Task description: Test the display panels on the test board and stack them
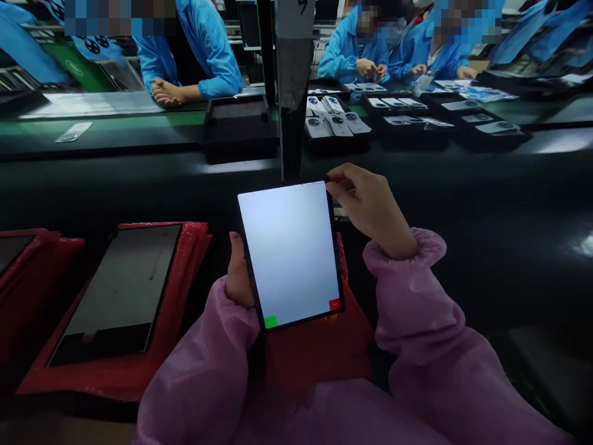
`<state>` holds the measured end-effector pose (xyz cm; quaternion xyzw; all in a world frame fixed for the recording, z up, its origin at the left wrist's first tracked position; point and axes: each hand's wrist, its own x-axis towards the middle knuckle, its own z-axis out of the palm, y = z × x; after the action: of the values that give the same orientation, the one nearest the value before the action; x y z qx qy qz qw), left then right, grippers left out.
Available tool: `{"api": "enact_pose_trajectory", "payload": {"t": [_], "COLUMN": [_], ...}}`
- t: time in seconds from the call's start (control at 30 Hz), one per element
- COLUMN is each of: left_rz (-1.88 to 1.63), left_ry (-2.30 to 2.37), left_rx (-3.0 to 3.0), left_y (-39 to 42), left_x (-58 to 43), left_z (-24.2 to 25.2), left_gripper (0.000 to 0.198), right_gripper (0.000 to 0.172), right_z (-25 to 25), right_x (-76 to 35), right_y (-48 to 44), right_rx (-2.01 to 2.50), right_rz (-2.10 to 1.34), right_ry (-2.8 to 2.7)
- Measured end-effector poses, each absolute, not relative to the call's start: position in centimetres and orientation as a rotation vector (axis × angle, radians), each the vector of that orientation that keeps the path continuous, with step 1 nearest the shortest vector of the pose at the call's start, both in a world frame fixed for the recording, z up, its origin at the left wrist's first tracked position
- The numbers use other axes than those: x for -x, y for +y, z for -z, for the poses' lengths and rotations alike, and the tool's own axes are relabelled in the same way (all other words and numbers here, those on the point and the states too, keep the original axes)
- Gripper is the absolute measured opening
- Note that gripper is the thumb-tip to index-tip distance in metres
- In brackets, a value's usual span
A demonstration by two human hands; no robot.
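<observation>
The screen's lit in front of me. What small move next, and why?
I'd probably lower the right hand from the upper-right corner of the lit screen toward its bottom edge, leaving the left hand at its left side. The screen is mostly white, with a green square bottom left and a red square bottom right, which look like touch buttons.

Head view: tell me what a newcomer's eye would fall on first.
The lit screen, glowing white at the centre, with a green patch at its lower left corner and a red patch at its lower right. Next, the bright red wrap under a grey panel on the left. Then the blue sleeves across the top.
</observation>
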<state>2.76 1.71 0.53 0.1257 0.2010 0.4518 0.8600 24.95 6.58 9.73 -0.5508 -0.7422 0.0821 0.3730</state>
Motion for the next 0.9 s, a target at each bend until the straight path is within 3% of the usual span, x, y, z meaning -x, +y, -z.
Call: {"api": "enact_pose_trajectory", "payload": {"t": [0.1,0.27,0.43,0.67,0.9], "left_rz": [-0.933,-1.006,-1.124,-0.982,-0.990], "left_ry": [0.448,0.463,0.443,0.324,0.325], "left_rx": [-0.246,-0.221,-0.233,-0.191,-0.341], "left_y": [1.4,1.3,1.3,0.8,-0.4], "left_x": [-3.0,-3.3,-3.4,-2.9,-3.4], "left_z": [-0.5,-0.4,0.0,0.1,0.0], "left_gripper": [0.080,0.075,0.072,0.087,0.083], "right_gripper": [0.009,0.014,0.016,0.014,0.012], "right_z": [-9.9,-11.2,-13.3,-14.8,-15.2], "right_x": [-24.8,-24.4,-25.5,-28.4,-28.4], "right_y": [6.1,4.3,2.1,1.0,-0.2], "right_rx": [1.487,1.437,0.962,0.672,0.657], "right_rz": [-0.053,0.077,-0.470,-1.060,-1.039], "right_ry": [-1.893,-2.005,-2.448,-2.736,-2.766]}}
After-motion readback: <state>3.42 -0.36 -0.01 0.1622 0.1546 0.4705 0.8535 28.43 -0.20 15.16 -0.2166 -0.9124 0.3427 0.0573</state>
